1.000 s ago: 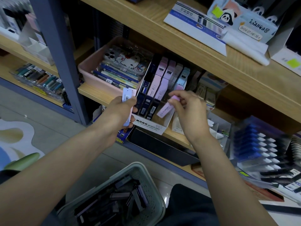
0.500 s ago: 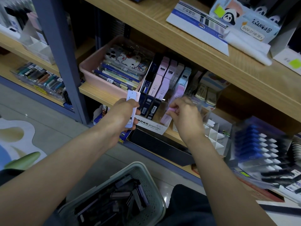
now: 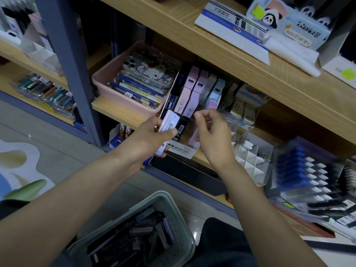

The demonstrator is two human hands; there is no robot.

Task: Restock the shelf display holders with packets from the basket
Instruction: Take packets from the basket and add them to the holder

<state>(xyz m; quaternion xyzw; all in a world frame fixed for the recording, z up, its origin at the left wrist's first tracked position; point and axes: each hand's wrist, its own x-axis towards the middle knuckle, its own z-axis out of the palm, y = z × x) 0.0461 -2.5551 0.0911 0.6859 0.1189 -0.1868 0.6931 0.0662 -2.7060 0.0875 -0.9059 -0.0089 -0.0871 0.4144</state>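
Pale-pink and white, the packet (image 3: 171, 122) in the left hand (image 3: 152, 138) stands tilted just in front of the cardboard display holder (image 3: 180, 149) on the wooden shelf (image 3: 123, 112) — thumb pressed across its lower face, the other fingers curled round behind it. The right hand (image 3: 212, 135) hangs beside it over the holder's right part, its fingers curled inward and the thumb tip close to the forefinger; nothing shows between them, though the hand is somewhat blurred. Below that hand a pink packet (image 3: 194, 139) lies slanted in the holder's front section, and further back rows of pink, lilac and light-blue packets (image 3: 189, 89) stand upright in it, with dark ones along its left side. A pink tray (image 3: 105, 81) of pens sits just left of the holder. Down near the person's knees, the grey-green basket (image 3: 163, 197) holds a loose heap of dark packets (image 3: 146, 235) — well apart from both hands.
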